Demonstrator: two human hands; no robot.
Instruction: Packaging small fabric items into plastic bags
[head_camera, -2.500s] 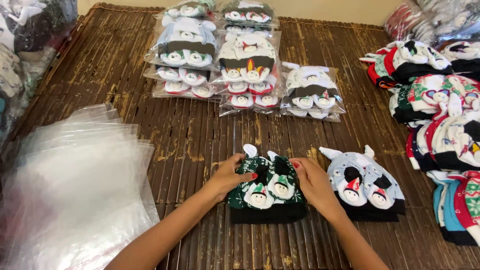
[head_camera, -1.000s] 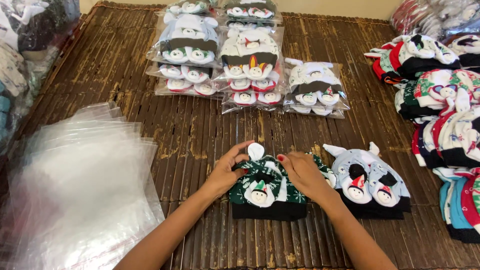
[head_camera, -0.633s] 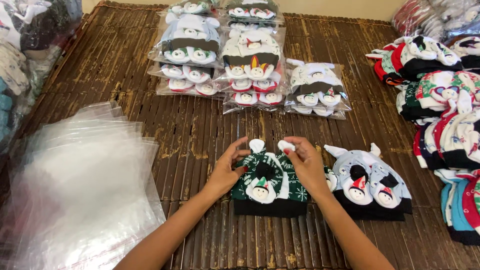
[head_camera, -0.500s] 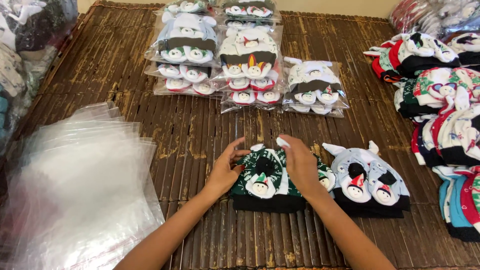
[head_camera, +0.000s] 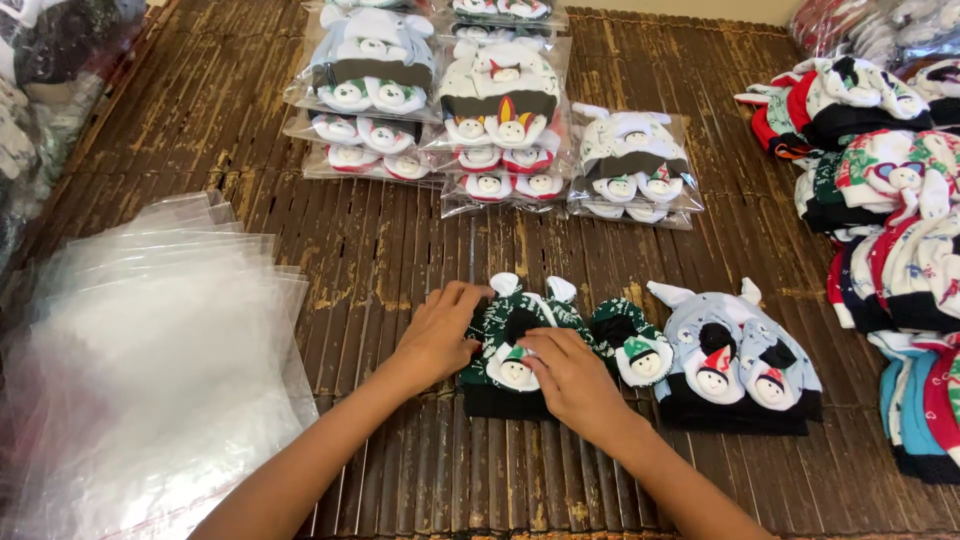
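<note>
- Fingers of the left hand (head_camera: 438, 335) lie flat on the dark green knitted snowman bootie set (head_camera: 520, 345); gripping nothing
- right hand (head_camera: 570, 378) presses its near edge; matching loose green bootie (head_camera: 630, 345) just right, nearer that hand

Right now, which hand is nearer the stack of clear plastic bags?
Left. The left hand rests on the dark green baby set, on its side facing the clear plastic bags. The right hand lies on the set's far side, farther from the bags.
</note>
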